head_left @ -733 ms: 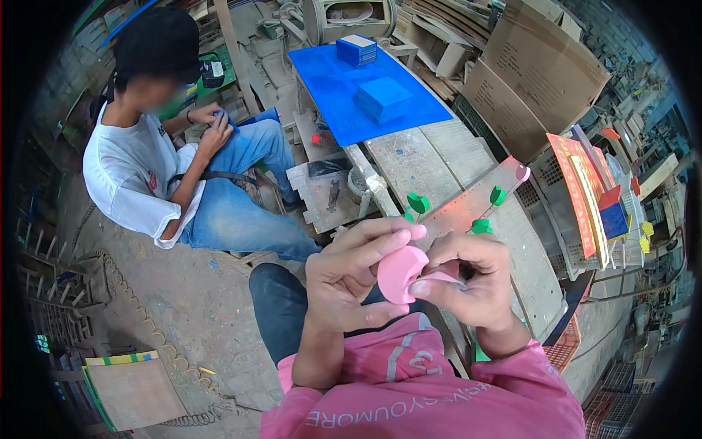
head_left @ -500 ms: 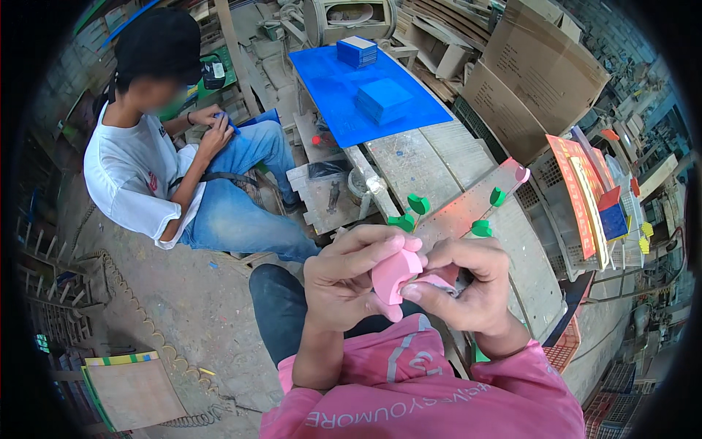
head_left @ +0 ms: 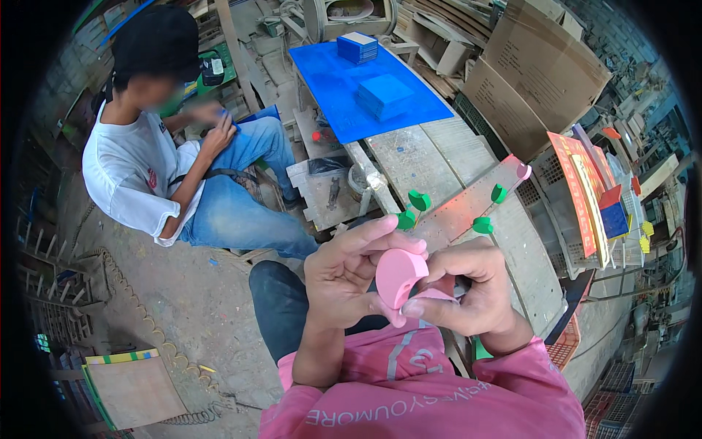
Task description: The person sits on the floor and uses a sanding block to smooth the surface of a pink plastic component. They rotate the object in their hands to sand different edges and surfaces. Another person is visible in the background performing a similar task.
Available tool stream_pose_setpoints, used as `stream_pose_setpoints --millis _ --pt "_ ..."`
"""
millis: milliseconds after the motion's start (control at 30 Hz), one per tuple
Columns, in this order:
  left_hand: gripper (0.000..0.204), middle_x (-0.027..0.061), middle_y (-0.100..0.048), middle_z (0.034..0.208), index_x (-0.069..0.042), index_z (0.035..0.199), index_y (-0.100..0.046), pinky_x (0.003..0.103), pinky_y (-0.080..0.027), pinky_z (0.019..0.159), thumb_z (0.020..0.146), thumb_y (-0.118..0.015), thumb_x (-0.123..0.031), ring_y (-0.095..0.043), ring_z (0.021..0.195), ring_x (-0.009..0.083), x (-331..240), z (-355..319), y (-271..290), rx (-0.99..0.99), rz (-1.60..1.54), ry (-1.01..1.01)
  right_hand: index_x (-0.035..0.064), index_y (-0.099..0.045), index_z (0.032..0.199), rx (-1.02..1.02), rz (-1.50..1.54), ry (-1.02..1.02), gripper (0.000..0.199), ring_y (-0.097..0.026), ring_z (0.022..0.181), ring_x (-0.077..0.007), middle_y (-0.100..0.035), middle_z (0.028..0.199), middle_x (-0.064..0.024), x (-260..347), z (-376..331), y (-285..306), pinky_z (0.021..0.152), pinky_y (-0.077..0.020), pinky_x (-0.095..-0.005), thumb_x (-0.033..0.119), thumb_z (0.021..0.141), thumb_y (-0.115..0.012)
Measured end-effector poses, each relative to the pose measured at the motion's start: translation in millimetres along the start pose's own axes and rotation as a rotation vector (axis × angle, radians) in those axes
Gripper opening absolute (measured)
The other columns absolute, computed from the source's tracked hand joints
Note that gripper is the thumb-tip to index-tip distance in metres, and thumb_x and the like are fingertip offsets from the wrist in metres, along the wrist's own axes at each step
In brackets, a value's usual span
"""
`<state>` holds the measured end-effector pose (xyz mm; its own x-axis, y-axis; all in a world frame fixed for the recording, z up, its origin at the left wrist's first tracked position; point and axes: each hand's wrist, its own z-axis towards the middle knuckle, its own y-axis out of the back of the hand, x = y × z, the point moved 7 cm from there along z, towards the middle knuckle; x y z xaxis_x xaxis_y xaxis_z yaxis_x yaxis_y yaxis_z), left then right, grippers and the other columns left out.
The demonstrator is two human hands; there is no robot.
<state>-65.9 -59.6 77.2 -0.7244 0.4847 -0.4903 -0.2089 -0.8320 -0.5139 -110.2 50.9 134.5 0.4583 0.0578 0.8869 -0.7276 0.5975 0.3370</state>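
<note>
My left hand (head_left: 342, 282) holds a small pink painted block (head_left: 395, 279) between thumb and fingers, its other fingers spread behind it. The block has a rounded face, a notched side and a small hole in its edge. Pressed against that side, my right hand (head_left: 474, 289) pinches a folded pinkish sheet (head_left: 439, 294) with thumb and forefinger; it looks like sandpaper. Just beyond my hands, green painted pieces (head_left: 419, 200) stand on thin sticks along a pink-stained board (head_left: 464, 206). A pink piece (head_left: 523, 171) sits at that board's far end.
A wooden bench (head_left: 431, 157) stretches ahead, with a blue sheet (head_left: 322, 69) carrying stacked blue panels (head_left: 385, 97). On the left a co-worker (head_left: 139, 161) sits handling a small blue piece. Cardboard (head_left: 537, 73) and a crate with coloured panels (head_left: 578, 197) stand right. A coiled hose (head_left: 139, 307) lies on the floor.
The pink block has turned in my left hand, now showing its rounded face and the hole in its edge. My left fingers have opened out more. The co-worker's hand has moved slightly.
</note>
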Motion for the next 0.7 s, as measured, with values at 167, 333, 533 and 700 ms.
stream_pose_setpoints --millis 167,333,533,700 --pt "0.080 0.0267 -0.058 0.111 0.009 0.127 -0.040 0.036 -0.051 0.085 0.061 -0.081 -0.009 -0.061 0.100 0.0274 1 0 0 0.009 -0.016 0.022 0.0020 -0.060 0.065 0.001 0.007 -0.012 0.015 -0.048 0.047 -0.0043 -0.055 0.053 -0.0015 -3 1 -1 0.044 -0.0322 -0.0198 0.006 0.068 -0.074" --pt "0.077 0.0271 -0.058 0.111 0.009 0.126 -0.042 0.036 -0.051 0.085 0.062 -0.081 -0.011 -0.061 0.100 0.0278 -2 2 -2 0.010 0.021 0.028 0.0019 -0.063 0.067 -0.017 0.096 -0.069 0.014 -0.046 0.045 -0.0028 -0.055 0.052 0.0002 -7 2 -1 0.042 -0.0275 -0.0195 0.009 0.067 -0.075" --pt "0.075 0.0274 -0.058 0.111 0.009 0.124 -0.044 0.036 -0.051 0.085 0.062 -0.081 -0.012 -0.061 0.100 0.0277 -1 1 0 0.008 0.056 0.042 0.0021 -0.062 0.065 -0.088 -0.031 0.010 0.015 -0.047 0.044 -0.0037 -0.055 0.052 -0.0007 -6 1 3 0.041 -0.0277 -0.0198 0.009 0.067 -0.076" --pt "0.074 0.0275 -0.057 0.112 0.008 0.125 -0.044 0.036 -0.051 0.084 0.064 -0.080 -0.011 -0.061 0.099 0.0281 0 1 1 -0.002 0.106 0.036 0.0003 -0.062 0.068 -0.216 -0.230 0.208 0.016 -0.050 0.043 -0.0072 -0.055 0.050 -0.0019 3 0 9 0.042 -0.0319 -0.0190 0.009 0.068 -0.076"
